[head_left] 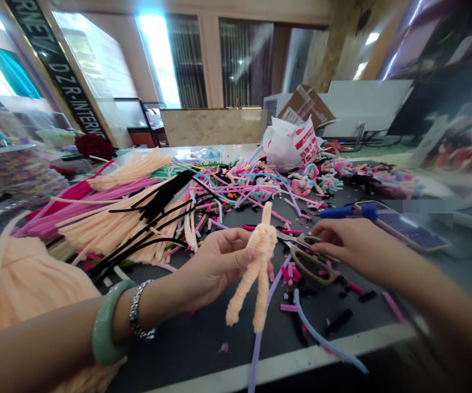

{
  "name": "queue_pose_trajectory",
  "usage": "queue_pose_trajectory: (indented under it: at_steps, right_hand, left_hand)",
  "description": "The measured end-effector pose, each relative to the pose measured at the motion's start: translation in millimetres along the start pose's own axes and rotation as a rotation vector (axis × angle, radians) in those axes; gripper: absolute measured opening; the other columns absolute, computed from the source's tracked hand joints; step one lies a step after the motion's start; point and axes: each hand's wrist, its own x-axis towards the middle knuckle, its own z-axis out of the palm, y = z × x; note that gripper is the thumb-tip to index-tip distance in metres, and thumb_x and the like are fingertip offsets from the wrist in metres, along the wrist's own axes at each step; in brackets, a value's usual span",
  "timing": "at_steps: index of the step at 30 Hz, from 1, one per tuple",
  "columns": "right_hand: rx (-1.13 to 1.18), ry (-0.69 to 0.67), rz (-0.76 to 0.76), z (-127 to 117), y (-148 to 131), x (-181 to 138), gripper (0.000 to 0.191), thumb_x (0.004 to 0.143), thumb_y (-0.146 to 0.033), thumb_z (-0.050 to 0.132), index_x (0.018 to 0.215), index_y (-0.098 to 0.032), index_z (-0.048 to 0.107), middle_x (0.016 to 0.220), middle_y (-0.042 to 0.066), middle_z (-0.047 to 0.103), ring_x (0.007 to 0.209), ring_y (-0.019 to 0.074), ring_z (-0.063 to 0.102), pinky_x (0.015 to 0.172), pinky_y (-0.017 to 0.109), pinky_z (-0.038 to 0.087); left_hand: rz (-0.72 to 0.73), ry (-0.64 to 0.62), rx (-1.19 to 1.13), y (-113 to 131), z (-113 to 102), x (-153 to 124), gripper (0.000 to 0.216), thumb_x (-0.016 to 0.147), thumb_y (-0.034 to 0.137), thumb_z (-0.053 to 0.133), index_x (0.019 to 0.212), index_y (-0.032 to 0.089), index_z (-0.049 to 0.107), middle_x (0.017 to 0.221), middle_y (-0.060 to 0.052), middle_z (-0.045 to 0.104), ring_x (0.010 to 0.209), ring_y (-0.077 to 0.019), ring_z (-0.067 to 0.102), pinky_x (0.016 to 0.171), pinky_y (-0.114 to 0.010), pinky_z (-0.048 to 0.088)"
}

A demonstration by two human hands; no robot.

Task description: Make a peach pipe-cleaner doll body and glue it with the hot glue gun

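My left hand (219, 267) grips a peach pipe-cleaner figure (260, 262) by its middle, holding it upright with two twisted legs hanging down. A jade bangle (107, 322) and a silver chain bracelet (140, 311) sit on my left wrist. My right hand (354, 245) lies over the table with its fingertips at the upper loop of a pair of scissors (305, 256). The scissors have tan handles and rest on the dark tabletop (219, 355). I cannot tell whether my fingers grip them.
Bundles of peach, pink and black pipe cleaners (129, 213) spread across the table's left. Finished figures (334, 177) lie at the back, near a white plastic bag (289, 144). A phone (400, 226) and blue pen (346, 212) lie right. Short cut pieces litter the front.
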Motion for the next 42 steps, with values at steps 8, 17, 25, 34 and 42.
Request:
queue_pose_trajectory:
  at_steps: [8,17,25,34,42]
  right_hand:
    - [-0.223,-0.13,0.077,7.4,14.1,7.1,0.012,0.076,-0.027,0.06,0.066,-0.02,0.063,0.068,0.005,0.067,0.063,0.0193,0.063,0.056,0.027,0.038]
    - [-0.457,-0.011,0.244,-23.7,45.3,-14.4,0.018,0.074,-0.024,0.06,0.057,-0.02,0.058,0.059,0.009,0.062,0.05,0.0196,0.056,0.054,0.033,0.035]
    - [-0.336,-0.16,0.484,-38.6,74.2,-18.5,0.04,0.08,-0.044,0.058,0.048,-0.019,0.054,0.056,0.011,0.06,0.049,0.0169,0.055,0.06,0.034,0.04]
    - [0.134,0.078,0.277,-21.7,103.2,-13.3,0.025,0.076,-0.045,0.062,0.072,-0.02,0.066,0.066,0.007,0.067,0.057,0.012,0.059,0.054,0.025,0.04]
    - [0.275,0.175,0.467,7.7,91.7,5.7,0.03,0.069,-0.048,0.067,0.069,-0.019,0.07,0.065,0.007,0.071,0.061,0.0192,0.063,0.063,0.031,0.043]
  left_hand:
    - [0.033,0.091,-0.035,-0.1,-2.3,3.9,0.02,0.076,0.02,0.07,0.09,0.013,0.057,0.081,-0.005,0.066,0.074,-0.015,0.066,0.07,-0.026,0.052]
    - [0.023,0.099,-0.02,1.2,-3.1,4.2,0.021,0.082,0.031,0.063,0.086,0.014,0.051,0.076,-0.01,0.069,0.07,-0.0194,0.069,0.063,-0.026,0.05]
    - [-0.023,0.06,0.009,-2.7,-2.6,4.0,0.018,0.091,0.032,0.048,0.099,0.016,0.045,0.082,-0.012,0.07,0.073,-0.0227,0.071,0.072,-0.035,0.053]
    - [-0.038,0.151,-0.054,-1.3,-1.5,1.2,0.012,0.092,0.028,0.045,0.095,0.016,0.048,0.076,-0.005,0.062,0.062,-0.0145,0.064,0.059,-0.028,0.055]
    - [-0.031,0.16,-0.054,0.3,-1.8,1.6,0.016,0.092,0.026,0.041,0.097,0.014,0.05,0.076,-0.005,0.058,0.059,-0.0128,0.06,0.055,-0.025,0.052]
